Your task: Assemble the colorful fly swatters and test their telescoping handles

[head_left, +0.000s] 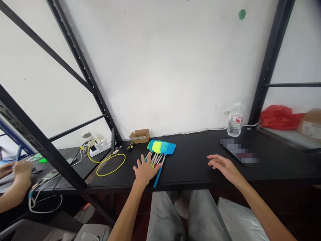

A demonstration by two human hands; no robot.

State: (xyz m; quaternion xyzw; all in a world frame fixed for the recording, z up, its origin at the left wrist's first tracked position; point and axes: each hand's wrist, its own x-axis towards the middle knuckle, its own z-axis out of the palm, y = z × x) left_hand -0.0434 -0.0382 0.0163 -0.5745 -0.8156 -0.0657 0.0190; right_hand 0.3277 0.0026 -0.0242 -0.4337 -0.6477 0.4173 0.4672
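Several fly swatters lie in an overlapping bunch on the black table [190, 167], their heads toward the wall. A blue fly swatter [168, 148] is at the right of the bunch, with a yellow fly swatter [156, 147] beside it. My left hand [145, 170] is over the handles with its fingers spread; it covers part of them, and I cannot tell whether it presses on them. To the right, my right hand [224, 167] hovers over the table with fingers loosely extended, holding nothing. The nearest thing to it is a dark flat device [234, 152], partly blurred out.
A water bottle [235, 120] stands at the back right. Near the wall sit a small cardboard box [139, 136] and a coiled yellow cable [110, 172]. Black metal posts [75, 50] frame the table. At far left, another person's hands [21, 170] work beside a power strip [100, 148].
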